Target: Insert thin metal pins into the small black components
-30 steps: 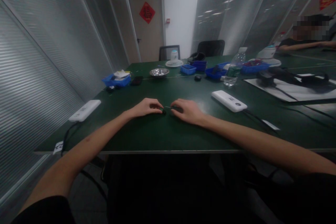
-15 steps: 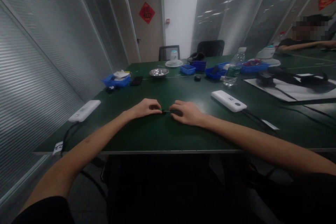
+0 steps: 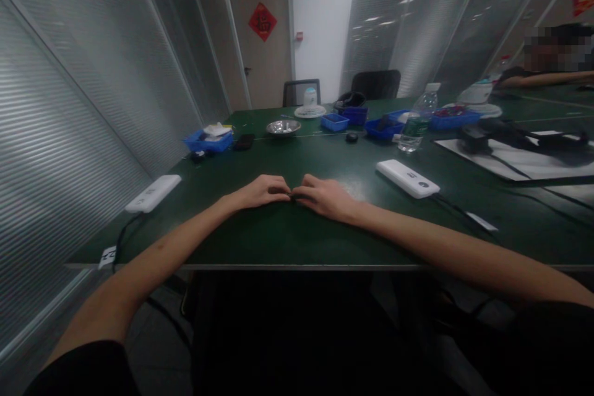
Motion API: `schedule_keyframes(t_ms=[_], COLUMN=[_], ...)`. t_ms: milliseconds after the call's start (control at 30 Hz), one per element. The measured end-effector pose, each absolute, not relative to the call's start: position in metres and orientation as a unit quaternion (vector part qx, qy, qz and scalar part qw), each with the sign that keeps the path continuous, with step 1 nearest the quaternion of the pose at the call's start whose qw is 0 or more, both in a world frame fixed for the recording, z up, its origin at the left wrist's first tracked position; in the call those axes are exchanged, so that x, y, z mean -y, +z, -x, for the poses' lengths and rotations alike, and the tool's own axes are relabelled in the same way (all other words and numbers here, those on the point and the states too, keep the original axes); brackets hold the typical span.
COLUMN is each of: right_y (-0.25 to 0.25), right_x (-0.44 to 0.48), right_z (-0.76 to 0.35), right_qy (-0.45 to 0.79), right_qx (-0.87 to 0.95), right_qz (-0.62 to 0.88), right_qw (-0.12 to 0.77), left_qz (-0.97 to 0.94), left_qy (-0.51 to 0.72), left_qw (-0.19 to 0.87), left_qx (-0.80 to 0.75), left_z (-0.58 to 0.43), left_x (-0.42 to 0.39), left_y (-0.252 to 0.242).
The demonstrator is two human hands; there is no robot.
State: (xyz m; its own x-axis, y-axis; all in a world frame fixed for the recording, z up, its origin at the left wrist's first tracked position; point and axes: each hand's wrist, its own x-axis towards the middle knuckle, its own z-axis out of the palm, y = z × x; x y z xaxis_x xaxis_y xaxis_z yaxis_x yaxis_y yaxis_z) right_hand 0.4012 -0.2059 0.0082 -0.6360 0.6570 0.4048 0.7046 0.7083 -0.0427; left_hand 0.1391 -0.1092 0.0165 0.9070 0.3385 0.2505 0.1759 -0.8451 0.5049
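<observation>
Above the green tabletop (image 3: 260, 241), my left hand (image 3: 262, 192) pinches a small dark piece (image 3: 292, 196) at its fingertips. What kind of piece it is cannot be made out. My right hand (image 3: 327, 197) is closed around a dark-handled tool that looks like a small screwdriver, its thin shaft seen half a second ago. The fingers now cover most of this tool. Both sets of fingertips nearly meet at the piece, low over the table.
White power banks with cables lie left (image 3: 154, 193) and right (image 3: 408, 179). Farther back are a metal bowl (image 3: 283, 129), blue trays (image 3: 211, 143), and a water bottle (image 3: 414, 127). A headset-like black device lies on a white board (image 3: 501, 159). A person (image 3: 533, 77) sits far right.
My right hand has moved left, closing the gap to my left hand, so the tool's thin shaft no longer shows. The whole view has shifted slightly.
</observation>
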Motion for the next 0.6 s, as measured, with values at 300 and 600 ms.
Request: schedule_keyframes(t_ms=[300, 600], right_y=[0.009, 0.009], right_x=[0.206, 0.198], right_z=[-0.402, -0.419], right_qy=[-0.027, -0.020], right_qx=[0.831, 0.772], right_qz=[0.504, 0.594], right_qw=[0.235, 0.224], left_qz=[-0.925, -0.949], left_qy=[0.201, 0.188], left_qw=[0.254, 0.201], left_qx=[-0.198, -0.153], left_z=[-0.143, -0.149], left_x=[0.114, 0.113], left_y=[0.012, 0.008])
